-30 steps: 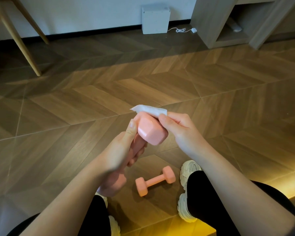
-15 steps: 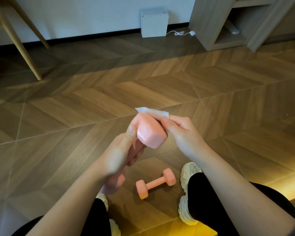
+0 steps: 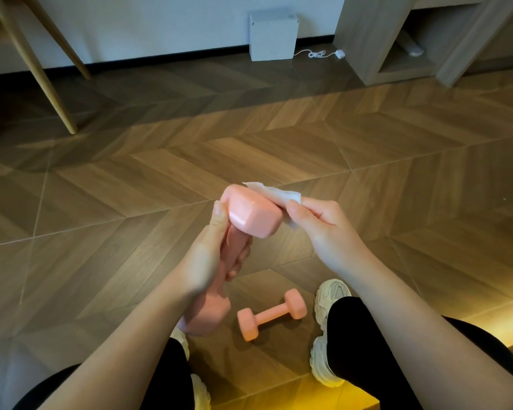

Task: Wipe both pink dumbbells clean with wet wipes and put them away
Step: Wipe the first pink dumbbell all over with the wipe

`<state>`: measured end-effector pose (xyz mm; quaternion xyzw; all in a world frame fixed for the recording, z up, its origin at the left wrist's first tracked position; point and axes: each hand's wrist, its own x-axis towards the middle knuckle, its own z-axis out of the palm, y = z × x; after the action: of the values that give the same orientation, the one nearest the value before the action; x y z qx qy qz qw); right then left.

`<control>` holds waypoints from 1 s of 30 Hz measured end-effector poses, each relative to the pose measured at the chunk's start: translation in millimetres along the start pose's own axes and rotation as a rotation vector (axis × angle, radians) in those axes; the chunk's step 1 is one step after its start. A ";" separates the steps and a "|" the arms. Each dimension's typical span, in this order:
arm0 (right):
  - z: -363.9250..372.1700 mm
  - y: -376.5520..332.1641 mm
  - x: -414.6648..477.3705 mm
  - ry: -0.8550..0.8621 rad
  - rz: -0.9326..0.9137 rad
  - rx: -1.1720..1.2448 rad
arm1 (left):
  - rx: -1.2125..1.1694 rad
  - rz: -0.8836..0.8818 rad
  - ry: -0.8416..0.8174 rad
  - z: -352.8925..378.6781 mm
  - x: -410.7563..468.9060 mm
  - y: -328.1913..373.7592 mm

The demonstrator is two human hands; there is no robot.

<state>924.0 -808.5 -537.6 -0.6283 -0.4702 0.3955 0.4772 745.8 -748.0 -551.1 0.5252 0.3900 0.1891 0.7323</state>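
Note:
My left hand [image 3: 211,255] grips the handle of a pink dumbbell [image 3: 253,216] and holds it upright, its upper head glossy and tilted toward me. Pinched in my right hand [image 3: 323,229] is a white wet wipe [image 3: 274,193], pressed against the far right side of that upper head. The dumbbell's lower head [image 3: 205,316] shows below my left wrist. A second pink dumbbell [image 3: 271,315] lies flat on the wooden floor between my feet, untouched.
My two white sneakers [image 3: 329,332] flank the lying dumbbell. Farther off stand slanted wooden furniture legs [image 3: 39,69] at the left, a white box [image 3: 273,35] with a cable at the wall, and a wooden shelf unit [image 3: 397,42] at the back right.
My right hand has slid the wipe from the top of the upper head round to its right side. The dumbbell has turned slightly in my left hand. The floor dumbbell has not moved.

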 end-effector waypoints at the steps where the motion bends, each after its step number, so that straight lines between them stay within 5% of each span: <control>1: 1.1 -0.9 0.8 -0.002 0.007 0.009 | 0.016 0.037 -0.018 0.6 -0.3 -1.9; 6: 6.9 0.5 -0.3 -0.052 0.040 0.058 | 0.181 0.016 -0.050 3.1 -2.3 -10.3; 11: 7.9 -0.8 -8.2 -0.180 -0.067 0.092 | 0.102 -0.074 -0.016 7.6 1.1 -5.5; 18: 2.2 10.0 -4.6 -0.053 -0.071 0.008 | -0.022 -0.133 0.035 -2.8 2.6 1.5; 24: 5.0 0.8 -1.5 -0.084 0.003 0.090 | 0.139 0.048 -0.051 -2.0 -0.3 -3.0; 30: -3.4 -0.3 2.2 -0.293 0.177 0.052 | 0.499 0.012 -0.096 -11.8 -0.6 9.6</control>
<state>927.7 -807.1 -536.6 -0.5904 -0.4672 0.5353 0.3829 737.6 -737.4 -543.8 0.7003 0.3864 0.0662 0.5966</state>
